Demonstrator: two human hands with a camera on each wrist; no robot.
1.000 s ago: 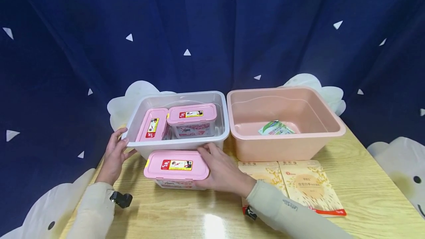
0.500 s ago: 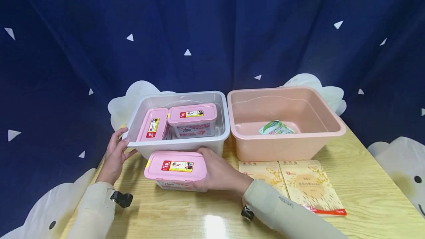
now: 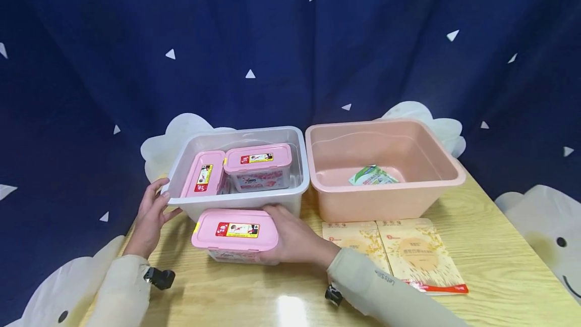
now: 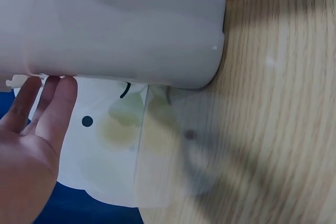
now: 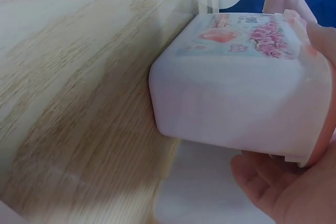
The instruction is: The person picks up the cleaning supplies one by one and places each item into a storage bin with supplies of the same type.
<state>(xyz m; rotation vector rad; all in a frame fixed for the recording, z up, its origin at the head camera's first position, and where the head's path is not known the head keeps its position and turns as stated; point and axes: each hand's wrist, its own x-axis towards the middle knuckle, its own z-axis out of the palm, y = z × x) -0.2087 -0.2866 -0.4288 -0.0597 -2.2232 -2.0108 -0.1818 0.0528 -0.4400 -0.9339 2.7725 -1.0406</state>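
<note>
- Head view: right hand point(image 3: 295, 238) clamps fingers and thumb on pink-lidded box point(image 3: 233, 228) at its three o'clock end
- Box sits just outside white tub point(image 3: 236, 198), at six o'clock
- Left hand point(image 3: 149, 220), fingers extended and apart, touches tub's eight o'clock corner

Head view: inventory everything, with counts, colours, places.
Table: 1, tan, lower half
Curtain: 1, patterned navy, behind table
Grey basin: 1, pale grey, table's left
Pink basin: 1, peach, beside grey basin
Tubs: 2, pink-lidded, in grey basin
Front tub: 1, pink-lidded, before grey basin
Packet: 1, green-white, in pink basin
Packs: 2, cream, before pink basin
Cameras: 2, black, on wrists
Sleeves: 2, cream, on forearms
Left hand: 1, bare, at grey basin's rim
Right hand: 1, bare, gripping front tub
</note>
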